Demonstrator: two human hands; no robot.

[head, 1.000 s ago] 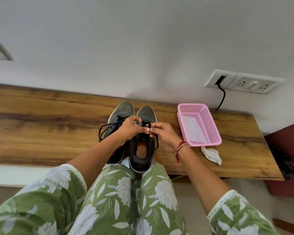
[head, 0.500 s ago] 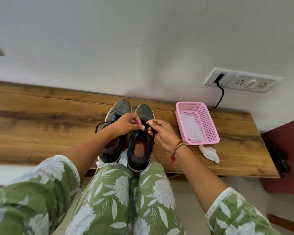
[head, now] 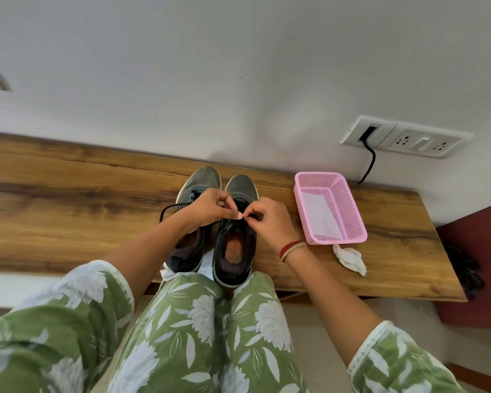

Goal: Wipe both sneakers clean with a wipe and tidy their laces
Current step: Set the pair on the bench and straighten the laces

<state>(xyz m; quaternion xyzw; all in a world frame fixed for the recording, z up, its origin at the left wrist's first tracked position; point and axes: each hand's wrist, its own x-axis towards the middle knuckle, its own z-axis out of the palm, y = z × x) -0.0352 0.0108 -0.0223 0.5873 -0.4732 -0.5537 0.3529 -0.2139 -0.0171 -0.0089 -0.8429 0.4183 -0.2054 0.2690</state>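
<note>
Two dark grey sneakers stand side by side on the wooden bench (head: 68,211), toes toward the wall. Over the right sneaker (head: 234,251), my left hand (head: 210,207) and my right hand (head: 270,219) meet, each pinching its black lace above the tongue. The left sneaker (head: 192,245) sits partly under my left wrist, and a loop of its black lace (head: 167,209) sticks out to the left. A crumpled white wipe (head: 350,259) lies on the bench to the right, near the front edge.
A pink mesh basket (head: 349,211) with a white sheet inside stands right of the sneakers. A wall socket (head: 406,137) with a black cable is above it. White cloth (head: 207,265) lies under the sneakers. My knees in green floral fabric fill the foreground.
My two hands have drawn closer together over the right sneaker's lace, fingertips now almost touching. The sneakers, basket and wipe have not moved.
</note>
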